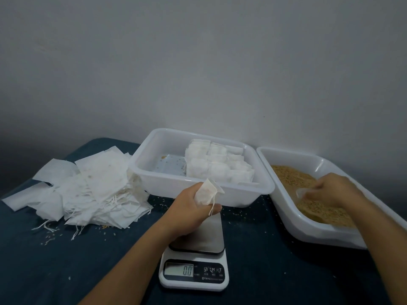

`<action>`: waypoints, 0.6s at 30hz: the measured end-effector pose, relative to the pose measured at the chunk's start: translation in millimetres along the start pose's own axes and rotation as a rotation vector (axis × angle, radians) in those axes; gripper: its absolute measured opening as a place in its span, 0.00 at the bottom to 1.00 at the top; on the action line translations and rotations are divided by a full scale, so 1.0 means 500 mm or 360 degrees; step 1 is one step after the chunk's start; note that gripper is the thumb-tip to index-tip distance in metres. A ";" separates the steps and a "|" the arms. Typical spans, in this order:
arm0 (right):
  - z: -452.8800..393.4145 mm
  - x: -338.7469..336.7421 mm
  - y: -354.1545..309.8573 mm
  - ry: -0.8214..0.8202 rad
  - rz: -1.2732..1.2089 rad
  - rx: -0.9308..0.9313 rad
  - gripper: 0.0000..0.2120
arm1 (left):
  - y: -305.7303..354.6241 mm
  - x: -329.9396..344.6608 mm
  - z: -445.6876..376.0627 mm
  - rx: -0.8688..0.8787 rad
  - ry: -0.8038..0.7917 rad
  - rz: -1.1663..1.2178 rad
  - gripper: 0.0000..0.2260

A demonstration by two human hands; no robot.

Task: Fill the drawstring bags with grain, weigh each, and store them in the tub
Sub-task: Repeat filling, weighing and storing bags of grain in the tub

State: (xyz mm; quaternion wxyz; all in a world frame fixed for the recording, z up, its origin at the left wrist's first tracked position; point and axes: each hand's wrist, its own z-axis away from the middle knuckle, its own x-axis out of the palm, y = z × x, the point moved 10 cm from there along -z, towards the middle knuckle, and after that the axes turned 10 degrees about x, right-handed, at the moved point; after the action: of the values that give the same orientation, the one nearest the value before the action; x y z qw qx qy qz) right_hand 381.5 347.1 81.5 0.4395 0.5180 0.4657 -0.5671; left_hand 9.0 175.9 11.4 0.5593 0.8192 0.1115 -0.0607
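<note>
The scale (193, 268) nearest me reads zero, its plate bare. Above it my left hand (193, 208) pinches an unfilled drawstring bag (206, 193), while my right hand (330, 191) grips a clear scoop (301, 192) in the grain (293, 179). I'm filling: next, I judge, scoop grain into the bag's mouth before the tub (154, 172) beyond.

Bare scale plate (203, 234) under left hand (193, 208), tub (198, 190) rim just behind, bag pile (92, 190) crowding left

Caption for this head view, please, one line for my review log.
Left hand holds a drawstring bag above the scale reading 0.0 while right hand scoops grain.
</note>
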 end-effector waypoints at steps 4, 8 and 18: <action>-0.006 0.024 0.012 0.0034 -0.0437 0.0062 0.17 | -0.002 -0.007 0.000 -0.0029 0.0031 -0.0015 0.14; 0.007 0.012 0.044 0.0150 -0.0767 0.0205 0.18 | 0.001 -0.004 0.000 -0.0025 0.0019 -0.0025 0.14; 0.130 -0.097 -0.033 0.0369 -0.1477 -0.0199 0.19 | -0.004 -0.013 0.000 -0.0072 0.0079 0.0005 0.15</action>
State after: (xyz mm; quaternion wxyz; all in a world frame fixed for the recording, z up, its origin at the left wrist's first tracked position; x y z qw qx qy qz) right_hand 357.6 286.9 132.9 0.1154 0.2880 0.7268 -0.6127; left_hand 2.4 175.7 11.0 0.5748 0.8078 0.1254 -0.0367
